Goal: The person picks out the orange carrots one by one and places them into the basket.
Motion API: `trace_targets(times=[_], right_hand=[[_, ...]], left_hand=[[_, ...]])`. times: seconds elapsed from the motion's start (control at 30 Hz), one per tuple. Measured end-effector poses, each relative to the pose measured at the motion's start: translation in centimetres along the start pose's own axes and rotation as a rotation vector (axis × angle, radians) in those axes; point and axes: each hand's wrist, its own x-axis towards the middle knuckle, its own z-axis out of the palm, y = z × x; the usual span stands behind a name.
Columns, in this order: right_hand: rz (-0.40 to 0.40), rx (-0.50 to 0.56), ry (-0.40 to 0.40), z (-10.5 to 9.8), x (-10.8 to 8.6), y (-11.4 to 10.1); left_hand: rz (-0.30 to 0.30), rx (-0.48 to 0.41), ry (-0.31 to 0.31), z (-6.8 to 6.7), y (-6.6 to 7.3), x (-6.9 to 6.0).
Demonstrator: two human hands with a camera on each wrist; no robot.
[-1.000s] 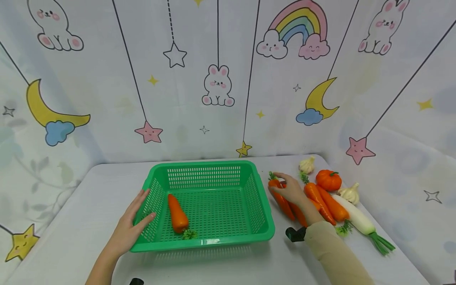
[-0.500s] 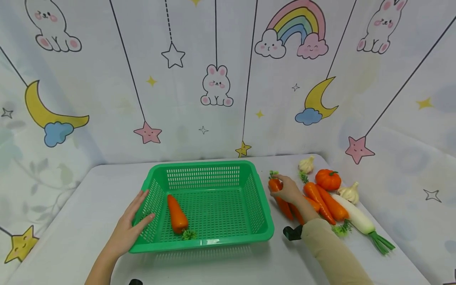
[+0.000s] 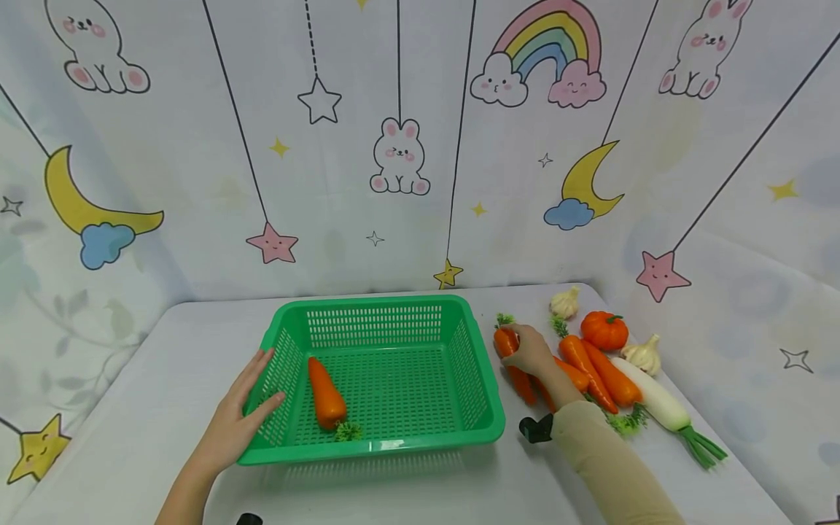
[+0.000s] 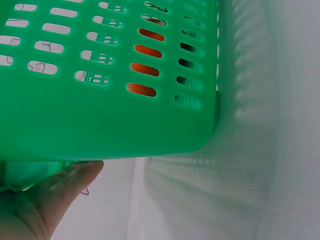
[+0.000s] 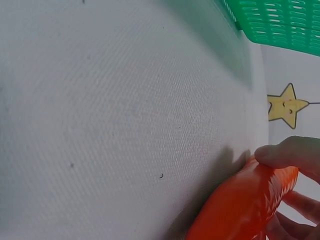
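Note:
A green plastic basket stands on the white table, holding one orange carrot with a leafy top. At its left rim rests my left hand, the fingers and thumb fairly straight and spread; the left wrist view shows the hand against the basket's edge. To the right of the basket, my right hand pinches another carrot near its leafy end. In the right wrist view, the thumb is on one side of this carrot and the fingers on the other. That hand partly hides the carrots beneath it.
Right of my right hand lie more carrots, a small orange pumpkin, a white radish and garlic bulbs. Another garlic bulb sits at the back. A patterned cloth wall rises behind the table.
My right hand has shifted slightly toward me over the carrots and now grips one, its fingers closer together. My left hand and the basket have stayed put.

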Motion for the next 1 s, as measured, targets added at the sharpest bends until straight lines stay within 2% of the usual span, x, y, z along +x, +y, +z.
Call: trace_targets(times=[0.3,0.73,1.0], right_hand=[[0.051,0.060,0.017,0.0,0.3,0.5],[-0.047,0.116,0.082,-1.2,-0.5,-0.3],[-0.036,0.204,0.071,-2.2,-1.3,-1.2]], left_hand=[[-0.004,0.001,-0.003,0.0,0.0,0.0],[0.003,0.000,0.002,0.0,0.0,-0.1],[0.005,0.001,0.000,0.0,0.0,-0.1]])
